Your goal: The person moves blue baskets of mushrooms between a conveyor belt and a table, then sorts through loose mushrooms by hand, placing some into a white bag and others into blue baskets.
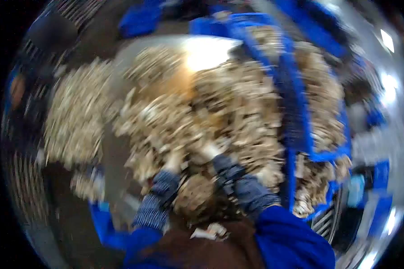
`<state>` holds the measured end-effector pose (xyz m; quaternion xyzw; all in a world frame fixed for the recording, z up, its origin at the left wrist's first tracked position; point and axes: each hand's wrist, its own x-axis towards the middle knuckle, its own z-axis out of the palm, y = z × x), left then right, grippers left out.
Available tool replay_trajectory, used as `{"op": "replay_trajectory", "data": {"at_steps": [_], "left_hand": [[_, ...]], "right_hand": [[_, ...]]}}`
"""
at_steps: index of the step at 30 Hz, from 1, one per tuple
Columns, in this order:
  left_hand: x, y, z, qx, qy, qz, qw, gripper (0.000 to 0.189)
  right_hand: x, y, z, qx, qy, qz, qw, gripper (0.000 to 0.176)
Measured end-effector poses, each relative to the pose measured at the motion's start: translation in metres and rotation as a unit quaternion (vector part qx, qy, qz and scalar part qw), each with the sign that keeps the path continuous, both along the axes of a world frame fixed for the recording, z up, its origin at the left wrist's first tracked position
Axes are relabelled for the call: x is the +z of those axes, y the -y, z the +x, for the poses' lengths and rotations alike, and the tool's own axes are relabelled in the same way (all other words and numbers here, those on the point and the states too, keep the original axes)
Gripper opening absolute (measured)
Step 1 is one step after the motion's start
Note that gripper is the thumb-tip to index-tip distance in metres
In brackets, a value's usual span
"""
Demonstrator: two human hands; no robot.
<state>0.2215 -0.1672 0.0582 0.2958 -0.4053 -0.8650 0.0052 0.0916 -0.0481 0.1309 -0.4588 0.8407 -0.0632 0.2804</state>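
Observation:
A large heap of beige-brown mushrooms (161,116) covers the table in front of me, blurred by motion. My left hand (175,160) reaches into the near edge of the heap, touching mushrooms. Close by on the right, my right hand (208,151) is also in among them. Fingers of both hands are smeared and partly hidden, so whether they grip anything does not show. Below my hands, against my brown apron (197,251), is a rounded brownish clump (195,197). White pieces (211,231) lie on the apron.
Blue crates (330,156) filled with mushrooms stand along the right side. Another pile of paler mushrooms (76,112) lies at the left. A bright glare (208,51) falls at the table's back. More blue crates (141,20) are behind.

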Motion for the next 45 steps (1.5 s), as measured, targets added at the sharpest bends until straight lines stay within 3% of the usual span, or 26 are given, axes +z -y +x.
{"op": "replay_trajectory", "data": {"at_steps": [1, 4, 5, 7, 9, 11, 13, 14, 16, 17, 20, 22, 24, 25, 26, 27, 28, 30, 31, 34, 36, 38, 39, 42, 43, 45], "left_hand": [[0.014, 0.002, -0.016, 0.085, 0.018, 0.081, 0.993, 0.031], [0.007, 0.047, -0.035, -0.014, -0.144, 0.343, 0.928, 0.032], [0.044, 0.035, -0.036, 0.036, -0.06, 0.261, 0.963, 0.03], [0.089, 0.011, -0.038, 0.079, 0.027, 0.132, 0.988, 0.028], [0.071, -0.014, -0.03, -0.066, -0.052, 0.259, 0.962, 0.038], [0.07, -0.038, -0.026, -0.08, -0.071, 0.301, 0.948, 0.045], [-0.012, -0.027, -0.018, -0.237, -0.245, -0.157, 0.927, 0.052], [-0.003, -0.031, -0.014, -0.22, -0.25, -0.196, 0.922, 0.051], [0.058, -0.046, -0.014, -0.021, -0.112, 0.274, 0.955, 0.052], [0.102, -0.051, -0.007, 0.016, -0.098, 0.265, 0.959, 0.052], [0.083, -0.042, -0.001, 0.09, -0.136, 0.254, 0.954, 0.054], [0.038, -0.013, 0.015, -0.001, -0.125, -0.072, 0.989, 0.048], [0.048, -0.017, 0.02, 0.061, -0.146, 0.167, 0.973, 0.047], [0.055, -0.02, 0.023, 0.098, -0.145, 0.279, 0.944, 0.047], [0.059, -0.027, 0.023, 0.07, -0.123, 0.146, 0.979, 0.044], [0.066, -0.035, 0.022, 0.046, -0.095, 0.01, 0.994, 0.042], [0.076, -0.04, 0.021, 0.02, -0.059, -0.126, 0.99, 0.041], [0.1, -0.04, 0.021, 0.182, -0.017, 0.022, 0.983, 0.033], [0.103, -0.032, 0.021, 0.226, 0.045, 0.077, 0.97, 0.031], [0.104, -0.028, 0.015, 0.242, -0.015, 0.002, 0.97, 0.041], [0.103, -0.038, 0.014, 0.183, -0.027, -0.126, 0.975, 0.058], [0.078, -0.032, 0.016, 0.177, 0.029, -0.121, 0.976, 0.035], [0.07, -0.028, 0.024, 0.187, 0.029, -0.071, 0.979, 0.031], [0.118, -0.023, 0.032, 0.237, -0.037, 0.108, 0.965, 0.025], [0.123, -0.028, 0.036, 0.132, -0.01, 0.038, 0.99, 0.017], [0.055, -0.021, 0.03, 0.02, 0.032, 0.014, 0.999, 0.02]], "right_hand": [[-0.005, -0.01, -0.005, -0.127, 0.066, -0.107, 0.984, 0.049], [-0.005, -0.026, -0.019, -0.361, 0.326, -0.367, 0.793, 0.037], [0.039, -0.026, -0.021, -0.43, 0.467, -0.31, 0.707, 0.036], [0.001, -0.034, -0.032, -0.386, 0.484, -0.354, 0.701, 0.062], [-0.001, -0.031, -0.01, -0.239, 0.196, -0.3, 0.903, 0.064], [0.009, -0.029, 0.011, -0.174, -0.007, -0.237, 0.956, 0.064], [0.041, -0.025, 0.027, -0.263, 0.097, -0.233, 0.931, 0.061], [0.055, -0.024, 0.032, -0.3, 0.136, -0.23, 0.916, 0.059], [0.063, -0.023, 0.042, -0.38, 0.175, -0.206, 0.885, 0.06], [0.082, -0.025, 0.049, -0.368, 0.15, -0.185, 0.899, 0.061], [0.06, -0.027, 0.061, -0.362, 0.083, -0.201, 0.906, 0.047], [0.028, -0.03, 0.045, -0.402, 0.161, -0.25, 0.866, 0.038], [0.041, -0.043, 0.039, -0.426, 0.187, -0.353, 0.812, 0.03], [0.031, -0.037, 0.037, -0.269, 0.092, -0.16, 0.945, 0.03], [0.021, -0.03, 0.036, -0.062, -0.03, -0.019, 0.997, 0.03], [0.072, -0.024, 0.046, 0.151, -0.138, 0.122, 0.971, 0.032], [0.073, -0.028, 0.048, -0.002, -0.035, 0.033, 0.999, 0.037], [0.073, -0.037, 0.052, -0.272, 0.202, -0.262, 0.904, 0.06], [0.089, -0.035, 0.053, -0.357, 0.291, -0.238, 0.855, 0.068], [0.057, -0.022, 0.056, -0.293, 0.289, -0.248, 0.877, 0.057], [0.02, -0.006, 0.057, -0.391, 0.39, -0.297, 0.779, 0.046], [0.06, -0.021, 0.049, -0.086, 0.063, -0.145, 0.984, 0.047], [0.035, -0.02, 0.039, -0.133, 0.092, -0.133, 0.978, 0.047], [0.013, -0.022, 0.03, -0.287, 0.259, -0.254, 0.887, 0.043], [-0.003, -0.018, 0.033, -0.284, 0.32, -0.332, 0.841, 0.041], [0.002, -0.015, 0.038, -0.288, 0.431, -0.37, 0.771, 0.034]]}}
